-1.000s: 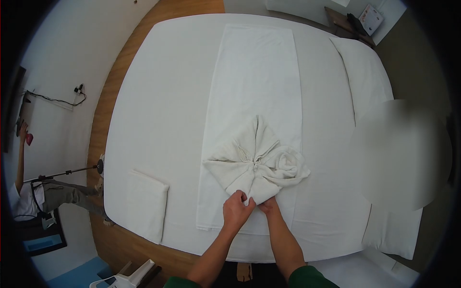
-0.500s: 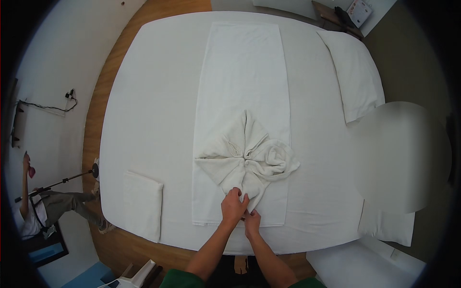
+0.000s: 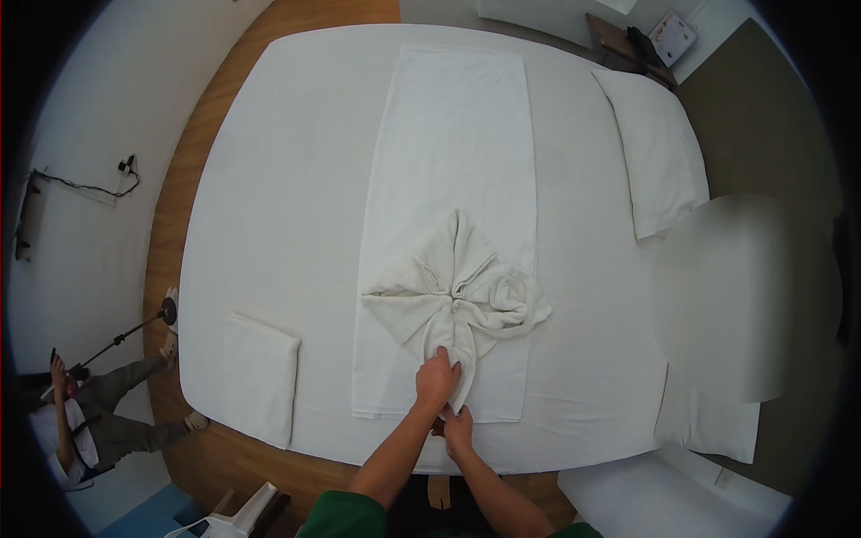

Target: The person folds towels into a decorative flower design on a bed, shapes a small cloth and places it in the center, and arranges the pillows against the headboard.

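A white towel lies folded into a star-like shape with points around a shared centre. Its right-hand point is coiled into a loose rosette. My left hand is closed on the near flap of the towel, fingers over the top of the fold. Just below it, my right hand pinches the tip of that same flap, which is drawn narrow toward me. Under the towel runs a long flat white cloth.
The bed carries a folded white towel at left and pillows at right. A round pale blurred shape covers part of the right side. Another person is at the left beside a pole-mounted stand.
The near flap has become narrower and longer toward me. My right hand has moved down and slightly left with its tip. The other person at left has shifted position.
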`<action>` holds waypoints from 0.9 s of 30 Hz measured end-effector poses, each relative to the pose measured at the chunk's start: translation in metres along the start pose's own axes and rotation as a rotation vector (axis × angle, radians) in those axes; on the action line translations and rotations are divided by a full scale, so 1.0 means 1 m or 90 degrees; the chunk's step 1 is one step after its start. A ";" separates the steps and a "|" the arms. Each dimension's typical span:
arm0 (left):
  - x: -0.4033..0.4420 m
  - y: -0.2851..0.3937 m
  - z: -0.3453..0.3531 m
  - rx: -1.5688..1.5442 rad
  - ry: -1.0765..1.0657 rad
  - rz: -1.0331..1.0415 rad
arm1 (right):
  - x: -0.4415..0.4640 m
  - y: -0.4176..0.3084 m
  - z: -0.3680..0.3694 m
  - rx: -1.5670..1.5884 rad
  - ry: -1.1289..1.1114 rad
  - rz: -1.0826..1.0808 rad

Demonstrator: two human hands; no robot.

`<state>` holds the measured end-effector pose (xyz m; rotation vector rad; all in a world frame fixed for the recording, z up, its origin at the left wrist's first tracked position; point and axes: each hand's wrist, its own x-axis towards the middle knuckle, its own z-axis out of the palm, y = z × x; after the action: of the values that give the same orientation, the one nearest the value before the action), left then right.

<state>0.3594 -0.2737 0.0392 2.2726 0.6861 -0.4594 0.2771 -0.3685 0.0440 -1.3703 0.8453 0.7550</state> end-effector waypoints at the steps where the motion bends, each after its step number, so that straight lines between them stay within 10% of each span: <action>1: -0.009 0.001 -0.006 -0.003 0.004 -0.002 | -0.004 0.001 -0.006 -0.004 -0.003 -0.002; 4: -0.037 -0.006 -0.026 -0.027 0.037 0.028 | -0.020 -0.021 -0.013 -0.044 -0.158 0.157; 6: -0.056 -0.024 -0.036 -0.163 0.146 0.112 | -0.047 -0.053 -0.008 -0.769 -0.538 0.125; 9: -0.075 -0.051 -0.052 -0.215 0.178 -0.008 | -0.057 -0.133 0.040 -1.013 -0.680 0.000; 11: -0.078 -0.073 -0.053 -0.222 0.187 -0.043 | -0.013 -0.134 0.079 -1.017 -0.377 -0.528; 16: -0.066 -0.094 -0.060 -0.255 0.186 -0.092 | 0.082 -0.161 0.220 -1.016 -0.154 -0.866; 27: 0.058 -0.085 -0.093 -0.407 0.255 -0.003 | 0.076 -0.178 0.078 -0.598 -0.183 -0.742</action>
<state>0.3674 -0.1359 0.0289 1.7532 0.8828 0.2104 0.4744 -0.3047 0.0702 -2.1347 -0.6785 0.3514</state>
